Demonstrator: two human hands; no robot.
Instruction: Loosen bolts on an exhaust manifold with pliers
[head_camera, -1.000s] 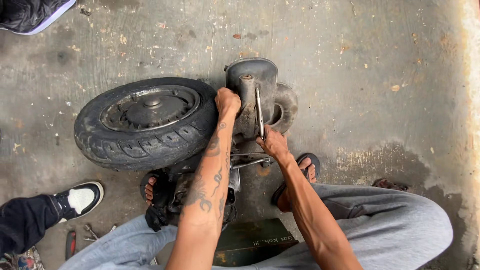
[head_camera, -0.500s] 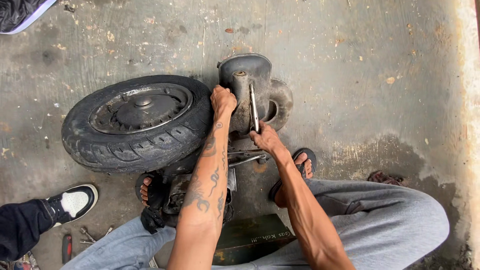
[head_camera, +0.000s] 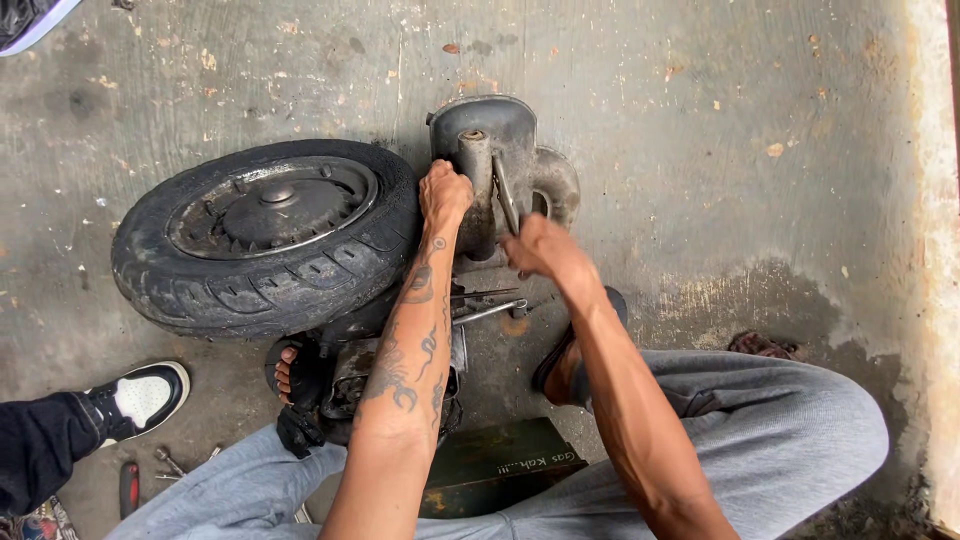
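Note:
A grey metal engine casing (head_camera: 505, 130) lies on the concrete, joined to a black tyre on a wheel (head_camera: 265, 235) at its left. My left hand (head_camera: 444, 194) is closed on the casing's upright tube. My right hand (head_camera: 535, 245) grips the lower end of a slim metal wrench (head_camera: 506, 197) that stands against the casing. More dark engine parts (head_camera: 350, 375) sit between my feet, partly hidden under my left forearm.
Loose metal tools (head_camera: 485, 305) lie under my arms. A dark green metal box (head_camera: 500, 465) sits between my knees. Another person's black-and-white shoe (head_camera: 140, 398) is at lower left, with a red-handled tool (head_camera: 129, 487) beside it. A raised pale kerb (head_camera: 935, 250) runs along the right.
The view has shifted so the wheel and casing sit lower and more to the left. Both hands keep their grips; the right hand with the wrench has dropped slightly.

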